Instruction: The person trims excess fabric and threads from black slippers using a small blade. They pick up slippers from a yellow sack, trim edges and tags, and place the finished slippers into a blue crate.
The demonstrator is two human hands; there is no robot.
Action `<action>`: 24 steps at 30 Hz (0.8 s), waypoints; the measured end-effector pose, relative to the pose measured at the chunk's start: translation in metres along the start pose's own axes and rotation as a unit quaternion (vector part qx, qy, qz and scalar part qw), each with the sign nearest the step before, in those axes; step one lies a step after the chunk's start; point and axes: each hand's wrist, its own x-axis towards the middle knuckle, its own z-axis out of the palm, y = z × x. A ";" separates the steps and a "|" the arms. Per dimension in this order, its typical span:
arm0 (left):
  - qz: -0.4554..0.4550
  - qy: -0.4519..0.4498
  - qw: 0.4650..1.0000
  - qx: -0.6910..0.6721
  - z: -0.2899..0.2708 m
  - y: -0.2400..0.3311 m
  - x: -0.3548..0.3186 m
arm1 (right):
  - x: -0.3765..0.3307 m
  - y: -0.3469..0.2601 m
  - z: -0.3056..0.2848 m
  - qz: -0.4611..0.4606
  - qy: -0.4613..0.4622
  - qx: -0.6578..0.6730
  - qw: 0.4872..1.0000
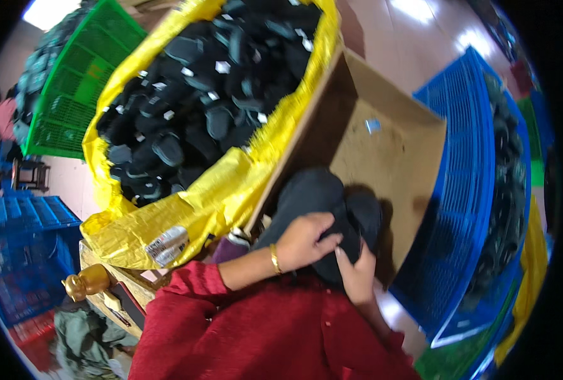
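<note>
Your red top point(250, 323) is closest, on the near side of the cardboard box point(389, 149). Your left hand point(307, 240) and right hand point(359, 275) are close together at the box's near end. Both rest on dark cloth point(310, 196), which pokes over the box's near end. It is all so dark that you can't tell which bits are your trouser legs and which might be a black piece in your hands. You can't tell if your fingers are pinching it, either. A gold bracelet point(275, 258) is on your left wrist.

The box's near end is hidden under the dark cloth. Its left wall stands up tall, right against the yellow sack point(212, 193). The open room for moving is over the box's far part, where a little pale blue scrap point(373, 125) lies on the bottom. On the box's right, a big blue basket point(459, 158) stands close and blocks that side.

The sack, left of the box, is full of black soft shoes point(221, 120), heaped so deep that the lower ones are hidden. Farther left of the box, past the sack, a green basket point(82, 82) leans. Way beyond, someone in pink point(5, 118) is blurry and partly hidden.
</note>
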 end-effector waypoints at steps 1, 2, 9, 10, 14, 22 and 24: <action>0.018 -0.017 0.999 0.041 -0.004 -0.001 -0.001 | 0.004 0.007 0.001 -0.002 -0.008 0.012 1.000; 0.038 -0.018 0.998 0.050 -0.006 -0.001 -0.002 | 0.007 0.003 0.001 0.008 -0.018 0.023 1.000; 0.109 -0.106 0.965 0.216 -0.021 0.016 0.006 | 0.034 0.012 0.007 0.051 -0.124 0.157 0.978; 0.131 -0.120 0.951 0.252 -0.022 0.018 0.008 | 0.038 0.014 0.010 0.054 -0.136 0.171 0.974; 0.134 -0.062 0.936 0.319 -0.011 0.028 0.003 | 0.042 0.020 0.015 0.116 -0.144 0.383 0.905; 0.044 -0.145 0.959 0.241 -0.025 0.041 -0.025 | 0.031 0.036 0.015 0.083 -0.108 0.428 0.893; 0.075 -0.144 0.944 0.288 -0.022 0.036 -0.026 | 0.028 0.042 0.017 0.074 -0.099 0.432 0.893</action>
